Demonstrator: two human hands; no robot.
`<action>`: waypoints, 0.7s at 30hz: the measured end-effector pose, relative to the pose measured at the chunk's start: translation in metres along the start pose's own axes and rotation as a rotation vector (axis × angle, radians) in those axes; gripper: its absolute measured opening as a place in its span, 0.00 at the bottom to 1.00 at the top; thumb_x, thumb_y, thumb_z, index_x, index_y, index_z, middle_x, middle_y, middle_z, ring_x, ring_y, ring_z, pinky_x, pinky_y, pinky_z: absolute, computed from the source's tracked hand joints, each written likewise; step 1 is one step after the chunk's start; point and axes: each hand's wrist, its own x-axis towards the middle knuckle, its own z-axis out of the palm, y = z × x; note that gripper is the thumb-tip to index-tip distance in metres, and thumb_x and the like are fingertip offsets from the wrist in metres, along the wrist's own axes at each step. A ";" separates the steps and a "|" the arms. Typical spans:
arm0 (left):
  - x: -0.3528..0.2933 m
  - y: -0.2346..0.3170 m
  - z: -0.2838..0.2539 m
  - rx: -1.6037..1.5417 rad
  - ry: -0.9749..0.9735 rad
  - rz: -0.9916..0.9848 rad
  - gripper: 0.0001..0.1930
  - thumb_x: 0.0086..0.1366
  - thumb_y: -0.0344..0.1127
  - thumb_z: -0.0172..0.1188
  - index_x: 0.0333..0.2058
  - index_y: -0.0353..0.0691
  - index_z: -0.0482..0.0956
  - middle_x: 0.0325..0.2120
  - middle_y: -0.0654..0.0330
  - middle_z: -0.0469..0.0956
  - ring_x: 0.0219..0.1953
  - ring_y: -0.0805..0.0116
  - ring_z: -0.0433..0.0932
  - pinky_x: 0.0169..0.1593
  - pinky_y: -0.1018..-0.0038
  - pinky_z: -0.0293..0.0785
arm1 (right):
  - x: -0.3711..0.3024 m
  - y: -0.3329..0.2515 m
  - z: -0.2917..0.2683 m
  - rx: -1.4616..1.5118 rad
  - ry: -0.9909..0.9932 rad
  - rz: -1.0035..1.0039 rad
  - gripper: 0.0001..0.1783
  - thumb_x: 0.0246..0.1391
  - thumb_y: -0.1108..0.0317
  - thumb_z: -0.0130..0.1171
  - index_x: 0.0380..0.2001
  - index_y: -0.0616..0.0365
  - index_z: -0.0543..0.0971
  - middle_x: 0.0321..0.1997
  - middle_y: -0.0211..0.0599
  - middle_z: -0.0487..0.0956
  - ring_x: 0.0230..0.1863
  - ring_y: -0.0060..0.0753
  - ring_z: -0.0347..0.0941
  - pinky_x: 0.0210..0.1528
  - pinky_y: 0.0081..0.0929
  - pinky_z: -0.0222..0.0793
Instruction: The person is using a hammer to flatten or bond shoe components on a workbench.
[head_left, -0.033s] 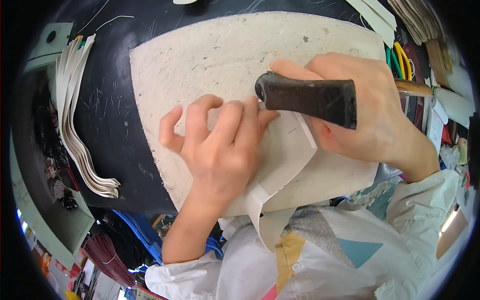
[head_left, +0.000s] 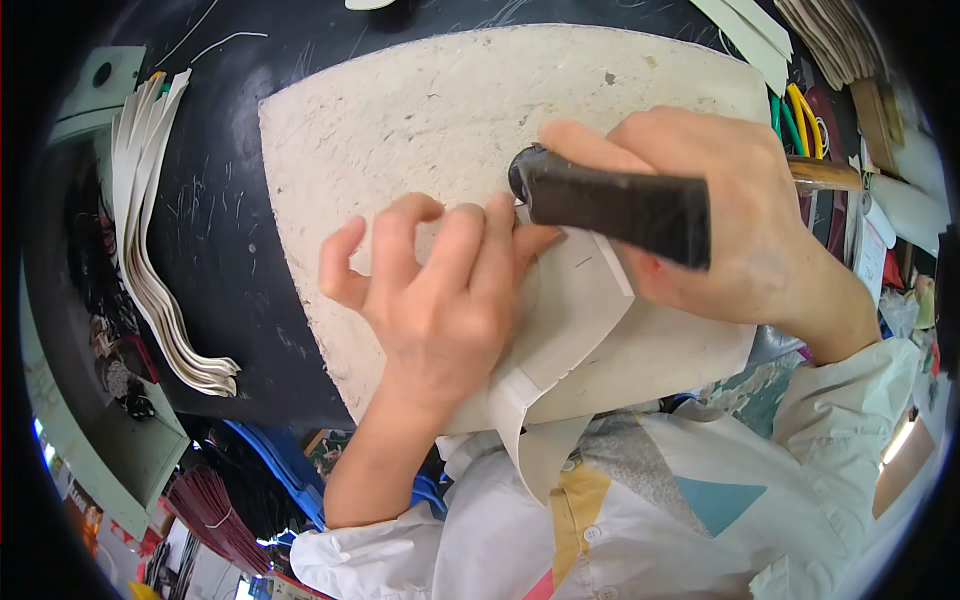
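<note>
A dark-headed hammer (head_left: pixel 620 205) is held in my right hand (head_left: pixel 735 200), my fingers closed round its wooden handle, which shows beyond the hand. The round face of the hammer is right beside my left fingertips. My left hand (head_left: pixel 435 290) presses its thumb and nearest fingers on the edge of a cream, leather-like piece (head_left: pixel 570 305), while its outer fingers curl apart. Folded along its right side, this piece has a strip (head_left: pixel 530 430) that hangs over the near edge toward my shirt. The hammer head hides the spot where it meets the piece.
Under the work lies a worn cream board (head_left: pixel 400 130) on a black tabletop (head_left: pixel 215 260). A bundle of cream strips (head_left: pixel 140 220) lies at the left. More strips (head_left: pixel 825 35), yellow-handled and green-handled tools (head_left: pixel 800 115) sit at the far right. A grey metal tray (head_left: pixel 140 440) borders the left.
The hammer head has tilted slightly, its near end dropping a little and blurring. My left hand has shifted very slightly; the cream piece stays in place.
</note>
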 end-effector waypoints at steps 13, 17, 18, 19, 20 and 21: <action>0.001 0.004 -0.005 -0.030 -0.026 -0.030 0.10 0.50 0.38 0.74 0.30 0.43 0.84 0.24 0.71 0.70 0.33 0.70 0.73 0.52 0.62 0.55 | 0.000 0.004 -0.001 -0.030 -0.019 -0.075 0.30 0.35 0.75 0.68 0.49 0.57 0.82 0.22 0.32 0.72 0.22 0.37 0.71 0.24 0.33 0.66; -0.007 0.016 0.002 -0.143 -0.007 -0.104 0.11 0.51 0.37 0.74 0.31 0.41 0.84 0.24 0.71 0.70 0.34 0.71 0.72 0.49 0.63 0.54 | 0.000 0.003 0.002 -0.053 -0.004 -0.091 0.29 0.36 0.74 0.69 0.49 0.58 0.82 0.22 0.33 0.72 0.21 0.37 0.72 0.24 0.32 0.67; -0.007 0.018 0.003 -0.206 -0.008 -0.164 0.10 0.51 0.36 0.74 0.30 0.41 0.84 0.23 0.70 0.70 0.33 0.71 0.72 0.48 0.63 0.54 | 0.000 0.004 0.002 -0.065 0.004 -0.102 0.29 0.36 0.73 0.69 0.49 0.58 0.82 0.22 0.33 0.73 0.22 0.37 0.72 0.24 0.32 0.67; -0.006 0.020 0.003 -0.204 -0.006 -0.168 0.10 0.51 0.36 0.73 0.31 0.40 0.84 0.23 0.70 0.70 0.33 0.70 0.72 0.48 0.63 0.55 | -0.001 0.005 0.001 -0.070 0.017 -0.115 0.29 0.36 0.73 0.69 0.49 0.59 0.82 0.23 0.34 0.74 0.22 0.37 0.73 0.24 0.32 0.67; -0.006 0.022 0.002 -0.197 -0.006 -0.177 0.10 0.51 0.35 0.73 0.31 0.40 0.84 0.23 0.70 0.70 0.33 0.70 0.72 0.48 0.63 0.55 | -0.002 0.005 0.000 -0.067 0.035 -0.131 0.29 0.37 0.72 0.70 0.49 0.59 0.82 0.23 0.35 0.75 0.22 0.37 0.73 0.24 0.31 0.68; -0.007 0.023 0.000 -0.190 -0.006 -0.185 0.10 0.51 0.35 0.73 0.31 0.40 0.84 0.23 0.70 0.71 0.32 0.70 0.72 0.48 0.63 0.55 | -0.002 0.005 0.000 -0.066 0.054 -0.148 0.30 0.37 0.71 0.70 0.50 0.59 0.82 0.24 0.35 0.76 0.23 0.36 0.74 0.25 0.31 0.68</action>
